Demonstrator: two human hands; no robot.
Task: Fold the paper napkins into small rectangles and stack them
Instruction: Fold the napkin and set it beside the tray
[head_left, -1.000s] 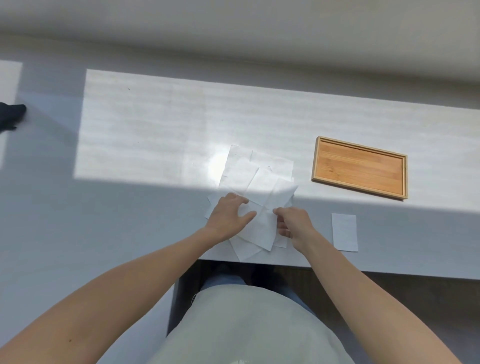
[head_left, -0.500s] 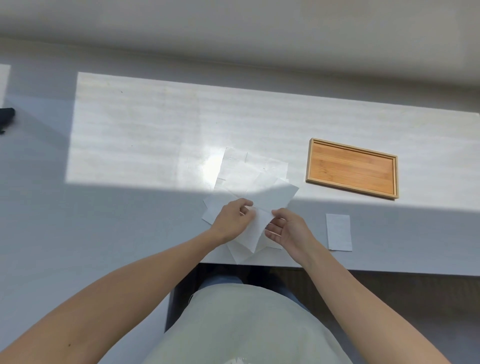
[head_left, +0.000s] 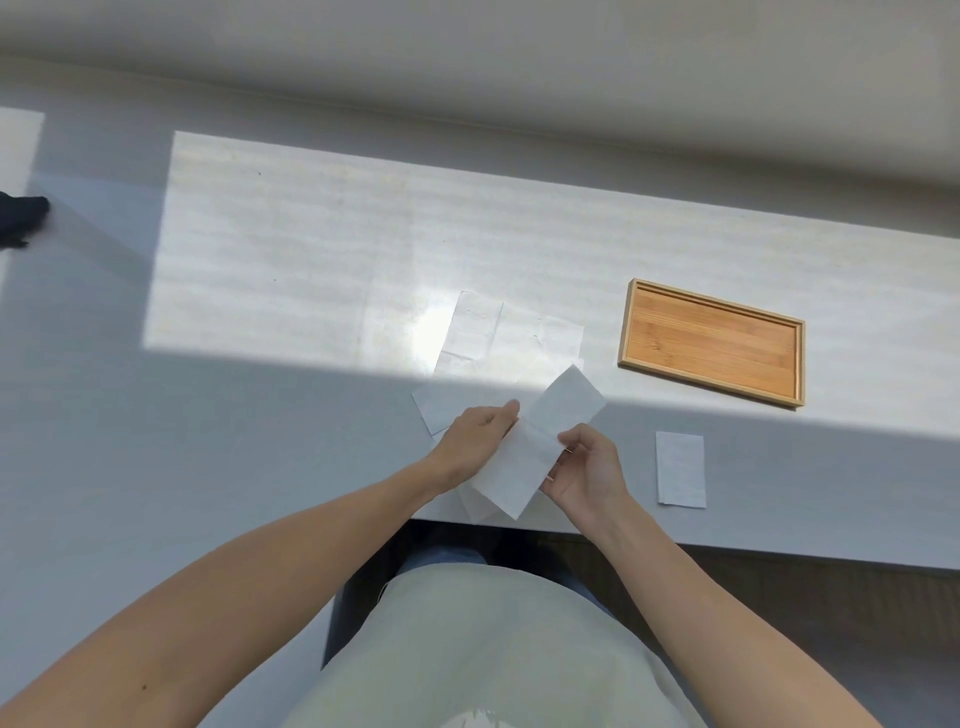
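Both hands are up over the near edge of the worktop (head_left: 260, 270), sharing one white napkin (head_left: 540, 441). The left hand (head_left: 475, 441) has its fingers curled over the napkin's left side, thumb and fingers pinching it near the middle. The right hand (head_left: 587, 467) is turned palm-up, its fingers bent and gripping the napkin's right edge from below. Neither hand is slack; each is clamped on the paper.

The napkin slants between them, its far end pointing away toward the tray (head_left: 714, 306) and its near corner hanging toward the person's lap. It seems lifted off the surface, though I cannot tell how far.

Under and beyond the hands lies a loose pile of napkins (head_left: 483, 338), overlapping at odd angles, half in the sun patch and half in shade. A few corners stick out below the held napkin, right at the worktop's front edge.

To the right of the right hand, apart from it, one folded napkin (head_left: 680, 467) lies flat as a small rectangle near the front edge. The wooden tray sits farther back and right. The worktop runs bare to the left, with a dark object (head_left: 21, 218) at the far left border.
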